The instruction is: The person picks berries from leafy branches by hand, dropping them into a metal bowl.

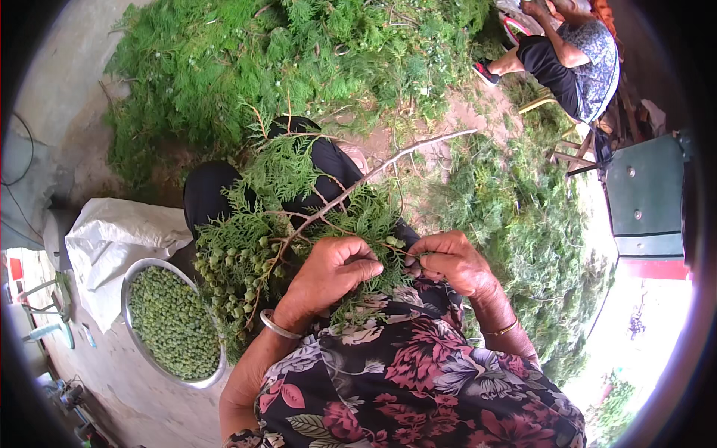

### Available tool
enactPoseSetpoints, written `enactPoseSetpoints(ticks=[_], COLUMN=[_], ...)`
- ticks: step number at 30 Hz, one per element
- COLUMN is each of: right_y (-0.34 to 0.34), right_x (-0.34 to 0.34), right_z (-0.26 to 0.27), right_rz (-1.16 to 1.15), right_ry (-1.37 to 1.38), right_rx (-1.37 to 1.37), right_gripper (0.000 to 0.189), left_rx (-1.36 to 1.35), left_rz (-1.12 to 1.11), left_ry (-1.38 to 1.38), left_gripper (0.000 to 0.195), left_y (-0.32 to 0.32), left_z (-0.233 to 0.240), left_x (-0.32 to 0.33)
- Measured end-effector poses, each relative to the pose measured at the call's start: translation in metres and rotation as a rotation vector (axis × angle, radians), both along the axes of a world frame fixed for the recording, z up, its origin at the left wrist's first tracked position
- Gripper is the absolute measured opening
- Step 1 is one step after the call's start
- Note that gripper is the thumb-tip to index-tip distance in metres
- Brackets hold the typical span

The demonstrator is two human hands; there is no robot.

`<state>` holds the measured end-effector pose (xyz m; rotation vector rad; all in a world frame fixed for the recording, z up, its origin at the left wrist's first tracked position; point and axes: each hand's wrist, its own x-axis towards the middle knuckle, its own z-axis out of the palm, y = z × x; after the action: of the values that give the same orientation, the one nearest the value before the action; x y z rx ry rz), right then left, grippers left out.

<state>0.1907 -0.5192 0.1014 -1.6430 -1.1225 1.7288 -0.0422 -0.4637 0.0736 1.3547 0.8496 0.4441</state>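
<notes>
A cut conifer branch (392,158) with scale-like green sprays lies across my lap, its bare woody end pointing up and right. Green cones (246,263) cluster thickly on its left side. My right hand (448,259) pinches a thin twig of the branch between thumb and fingers. Just left of it, beside a small green cone (394,241), my left hand (341,269) has its thumb and forefinger tips close together; whether something small is between them cannot be seen. A round metal basin (130,330) full of picked green cones (173,322) stands on the floor at the left.
A white woven sack (120,235) lies against the basin. Heaped green conifer branches (291,56) cover the floor ahead, and more (515,241) lie to the right. Another person (582,67) sits at the upper right, near a dark green padded chair back (644,190).
</notes>
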Motion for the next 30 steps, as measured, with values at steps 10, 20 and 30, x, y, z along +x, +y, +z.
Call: enactPoseSetpoints(ticks=[10, 20, 30], right_y=[-0.003, 0.035, 0.043], right_x=[-0.002, -0.013, -0.025], right_z=[-0.006, -0.003, -0.015], right_rz=[-0.112, -0.002, 0.027], right_ry=[-0.178, -0.227, -0.306], right_rx=[0.089, 0.245, 0.397], right_gripper=[0.025, 0.027, 0.02], left_rx=[-0.054, -0.034, -0.125], left_rz=[0.016, 0.024, 0.056], left_ry=[-0.043, -0.053, -0.016], left_gripper=[0.008, 0.008, 0.013], left_y=[0.001, 0.0, 0.002], left_z=[-0.004, -0.003, -0.004], left_x=[-0.001, 0.0, -0.003])
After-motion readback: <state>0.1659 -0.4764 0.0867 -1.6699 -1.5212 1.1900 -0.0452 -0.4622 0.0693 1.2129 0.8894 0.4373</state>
